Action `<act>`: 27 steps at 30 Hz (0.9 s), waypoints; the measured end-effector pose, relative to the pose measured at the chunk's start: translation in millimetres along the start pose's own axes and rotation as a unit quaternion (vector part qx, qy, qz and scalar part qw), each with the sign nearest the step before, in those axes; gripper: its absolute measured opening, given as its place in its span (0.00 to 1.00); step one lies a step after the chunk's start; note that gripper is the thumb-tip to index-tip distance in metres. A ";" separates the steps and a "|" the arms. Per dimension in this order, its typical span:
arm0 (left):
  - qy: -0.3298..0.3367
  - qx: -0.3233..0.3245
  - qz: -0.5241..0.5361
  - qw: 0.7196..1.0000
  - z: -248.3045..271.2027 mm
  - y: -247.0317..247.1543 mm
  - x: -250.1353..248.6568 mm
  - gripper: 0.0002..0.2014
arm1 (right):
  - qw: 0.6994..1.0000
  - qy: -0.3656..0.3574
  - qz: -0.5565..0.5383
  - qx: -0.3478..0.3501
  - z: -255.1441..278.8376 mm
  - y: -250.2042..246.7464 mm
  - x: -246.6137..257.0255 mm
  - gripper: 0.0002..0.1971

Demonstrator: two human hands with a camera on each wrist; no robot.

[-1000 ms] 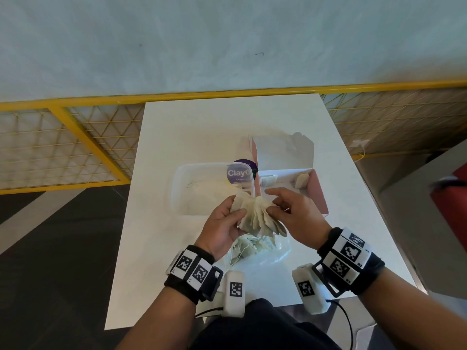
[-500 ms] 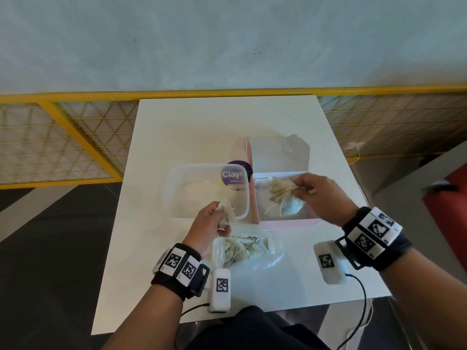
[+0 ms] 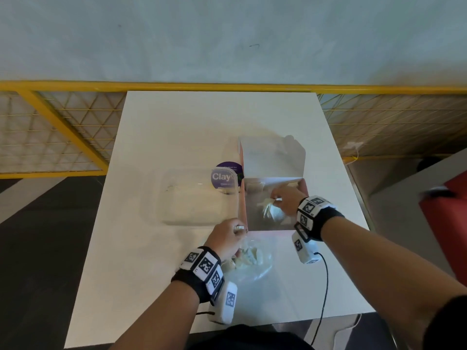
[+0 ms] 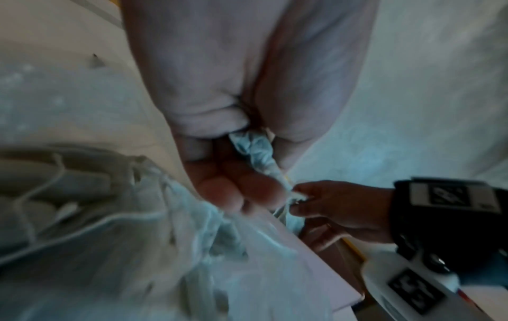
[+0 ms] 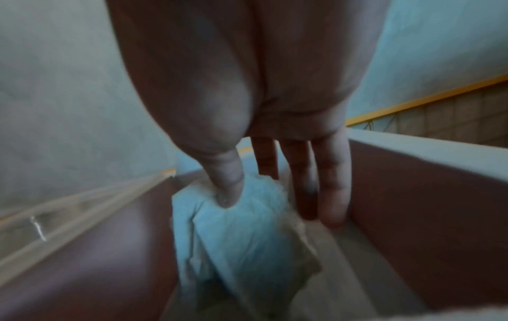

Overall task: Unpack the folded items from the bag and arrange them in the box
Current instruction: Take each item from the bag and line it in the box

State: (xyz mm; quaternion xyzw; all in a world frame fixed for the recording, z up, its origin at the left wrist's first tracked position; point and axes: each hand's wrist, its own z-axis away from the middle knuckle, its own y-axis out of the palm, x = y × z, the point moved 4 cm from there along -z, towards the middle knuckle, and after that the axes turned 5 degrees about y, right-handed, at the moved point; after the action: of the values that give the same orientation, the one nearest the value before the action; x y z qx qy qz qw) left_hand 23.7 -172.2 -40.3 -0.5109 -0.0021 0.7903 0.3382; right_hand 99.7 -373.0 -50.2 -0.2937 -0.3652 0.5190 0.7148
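The right hand point(image 3: 285, 202) is reaching down inside the pink box point(image 3: 304, 195), thumb and forefinger pinching a bunch of pale folded items point(image 3: 271, 210) low in the near right part of it, the other fingers point(image 5: 334, 191) hanging straight alongside the box wall. The left hand point(image 3: 225, 238) is hovering just outside the box's near left corner, its curled fingers clenching a small crumpled white piece point(image 4: 254, 149). Right beneath that hand the clear plastic bag point(image 3: 255, 263) is lying on the white surface point(image 3: 151, 248) with more folded items showing through it. Left of the box a clear plastic container point(image 3: 192, 198) is sitting, a purple label point(image 3: 223, 178) at its far right corner.
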 end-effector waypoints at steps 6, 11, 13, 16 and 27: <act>0.049 -0.052 -0.074 0.995 -11.5 4.8 -2.3 0.13 | 0.997 0.037 -0.067 -0.023 -22.7 13.7 7.9 0.16; 0.055 -0.020 -0.166 0.984 -17.0 15.9 0.3 0.23 | 0.995 0.031 -0.083 -0.055 -33.4 12.2 19.4 0.15; 0.055 -0.010 -0.192 0.980 -17.1 19.5 0.2 0.21 | 0.994 0.033 -0.079 -0.071 -33.9 10.2 21.6 0.17; 0.064 -0.006 -0.204 0.977 -17.3 21.1 0.0 0.19 | 0.983 0.067 -0.141 -0.097 -33.2 14.5 20.5 0.16; 0.071 0.002 -0.162 0.984 -20.4 18.9 5.6 0.22 | 0.933 0.173 -0.314 -0.042 -22.3 23.4 8.2 0.18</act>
State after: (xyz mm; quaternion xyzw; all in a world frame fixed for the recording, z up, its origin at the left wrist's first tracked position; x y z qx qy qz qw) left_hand 28.7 -190.7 -61.1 -0.5579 -0.0593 0.6868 0.4621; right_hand 107.4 -359.3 -79.6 -0.2793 -0.3307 0.1938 0.8804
